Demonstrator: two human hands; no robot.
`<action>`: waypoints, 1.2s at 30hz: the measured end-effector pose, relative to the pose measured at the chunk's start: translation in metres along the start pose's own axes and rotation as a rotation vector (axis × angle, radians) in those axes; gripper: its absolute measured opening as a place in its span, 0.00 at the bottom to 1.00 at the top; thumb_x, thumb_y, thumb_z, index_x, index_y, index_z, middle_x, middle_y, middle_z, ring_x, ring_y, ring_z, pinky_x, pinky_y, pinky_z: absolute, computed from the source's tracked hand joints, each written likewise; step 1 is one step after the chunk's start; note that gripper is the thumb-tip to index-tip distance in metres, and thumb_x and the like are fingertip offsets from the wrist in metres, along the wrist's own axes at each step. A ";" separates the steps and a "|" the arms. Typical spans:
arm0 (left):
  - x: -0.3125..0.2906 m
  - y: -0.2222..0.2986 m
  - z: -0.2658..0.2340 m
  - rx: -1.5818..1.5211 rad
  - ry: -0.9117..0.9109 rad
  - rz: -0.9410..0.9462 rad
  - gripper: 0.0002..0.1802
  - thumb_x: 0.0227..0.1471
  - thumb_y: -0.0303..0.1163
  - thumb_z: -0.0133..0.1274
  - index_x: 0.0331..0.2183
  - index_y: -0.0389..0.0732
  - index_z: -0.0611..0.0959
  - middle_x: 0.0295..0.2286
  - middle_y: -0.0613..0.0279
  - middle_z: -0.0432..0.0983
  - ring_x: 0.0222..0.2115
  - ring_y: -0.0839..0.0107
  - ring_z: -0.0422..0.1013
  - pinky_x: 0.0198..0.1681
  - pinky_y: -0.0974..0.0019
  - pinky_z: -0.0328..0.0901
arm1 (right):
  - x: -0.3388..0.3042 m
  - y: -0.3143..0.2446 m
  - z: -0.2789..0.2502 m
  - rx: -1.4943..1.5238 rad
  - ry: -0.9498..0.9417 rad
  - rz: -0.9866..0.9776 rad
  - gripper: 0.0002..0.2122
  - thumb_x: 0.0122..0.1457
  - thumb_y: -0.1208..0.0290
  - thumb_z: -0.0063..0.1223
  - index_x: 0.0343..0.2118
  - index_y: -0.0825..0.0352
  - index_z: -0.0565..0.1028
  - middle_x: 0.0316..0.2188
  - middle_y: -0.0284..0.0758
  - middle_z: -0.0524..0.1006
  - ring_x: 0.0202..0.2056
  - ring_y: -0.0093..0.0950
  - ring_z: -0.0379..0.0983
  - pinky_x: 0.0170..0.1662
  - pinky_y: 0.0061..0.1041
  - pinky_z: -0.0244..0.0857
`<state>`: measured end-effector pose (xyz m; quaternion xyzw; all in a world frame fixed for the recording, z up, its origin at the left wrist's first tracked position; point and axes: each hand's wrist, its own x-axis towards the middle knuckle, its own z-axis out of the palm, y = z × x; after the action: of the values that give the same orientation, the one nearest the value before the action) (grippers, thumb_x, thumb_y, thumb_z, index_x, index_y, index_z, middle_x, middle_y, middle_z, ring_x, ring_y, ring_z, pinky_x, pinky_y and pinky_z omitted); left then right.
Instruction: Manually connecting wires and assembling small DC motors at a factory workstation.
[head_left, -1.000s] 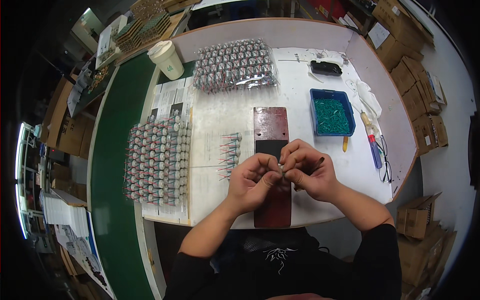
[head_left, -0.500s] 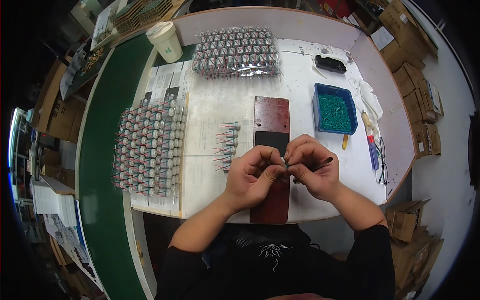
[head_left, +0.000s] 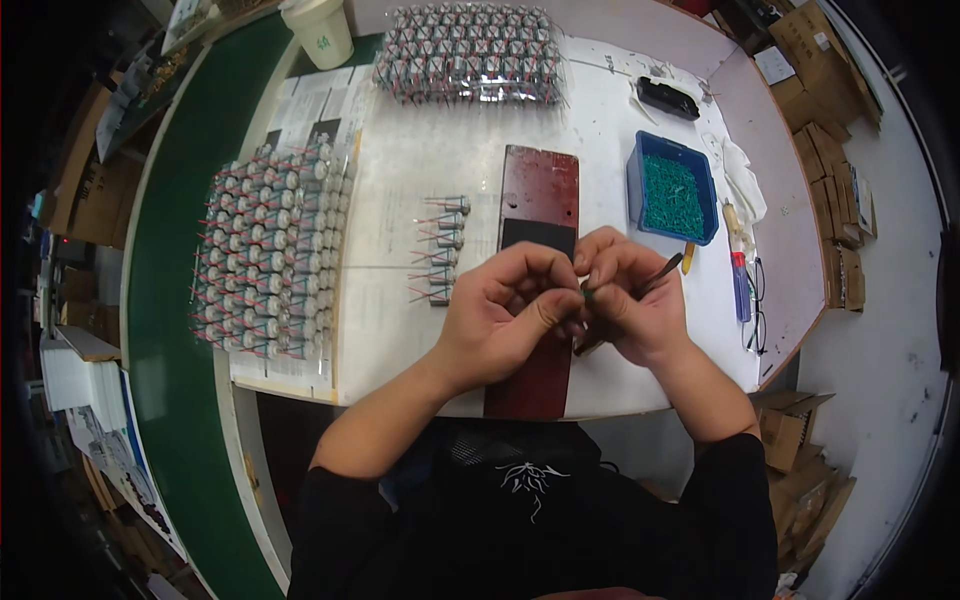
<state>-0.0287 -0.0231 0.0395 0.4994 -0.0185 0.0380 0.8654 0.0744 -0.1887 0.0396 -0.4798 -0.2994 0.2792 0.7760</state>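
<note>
Toward the right edge of the white bench (head_left: 385,235), a blue rectangular plastic tub (head_left: 676,237) held a heap of tiny green pieces (head_left: 672,195), while a clear plastic tray (head_left: 535,95) at the back edge and a second tray (head_left: 318,353) by the left edge carried rows of round, metallic-looking wired cylinders (head_left: 268,262). Near the front edge, above a smooth dark-red board (head_left: 540,183), the left hand (head_left: 512,310) and right hand (head_left: 637,303) were closed fingertip to fingertip on a small, mostly hidden green item (head_left: 587,291), a slim dark tool (head_left: 669,267) jutting from the right hand
</note>
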 end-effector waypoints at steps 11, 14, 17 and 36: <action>0.018 0.007 -0.033 1.152 -0.062 0.298 0.22 0.47 0.28 0.66 0.46 0.40 0.79 0.38 0.58 0.81 0.42 0.55 0.73 0.49 0.56 0.66 | 0.022 -0.030 -0.022 -0.483 -0.016 0.449 0.04 0.60 0.79 0.62 0.33 0.71 0.77 0.46 0.32 0.72 0.25 0.12 0.67 0.24 0.13 0.58; 0.017 0.002 -0.032 1.139 -0.059 0.279 0.22 0.47 0.28 0.66 0.46 0.40 0.79 0.38 0.60 0.81 0.42 0.56 0.73 0.48 0.56 0.66 | 0.021 -0.020 -0.023 -0.528 -0.055 0.483 0.03 0.60 0.81 0.61 0.34 0.72 0.77 0.45 0.31 0.73 0.27 0.12 0.67 0.27 0.13 0.59; 0.017 0.000 -0.032 1.151 -0.027 0.320 0.19 0.48 0.27 0.65 0.44 0.41 0.80 0.34 0.63 0.81 0.41 0.59 0.74 0.46 0.56 0.65 | 0.020 -0.013 -0.023 -0.534 -0.057 0.473 0.03 0.60 0.82 0.61 0.34 0.72 0.78 0.43 0.30 0.73 0.30 0.11 0.68 0.30 0.13 0.61; 0.013 -0.006 -0.034 1.119 0.009 0.236 0.19 0.50 0.29 0.64 0.45 0.41 0.78 0.33 0.64 0.83 0.42 0.59 0.73 0.50 0.56 0.63 | 0.020 -0.012 -0.011 -0.572 0.009 0.534 0.07 0.60 0.78 0.63 0.39 0.73 0.78 0.37 0.29 0.76 0.34 0.15 0.70 0.40 0.15 0.64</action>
<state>-0.0155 0.0043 0.0180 0.8758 -0.0476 0.1404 0.4593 0.0977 -0.1854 0.0502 -0.7389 -0.2263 0.3745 0.5125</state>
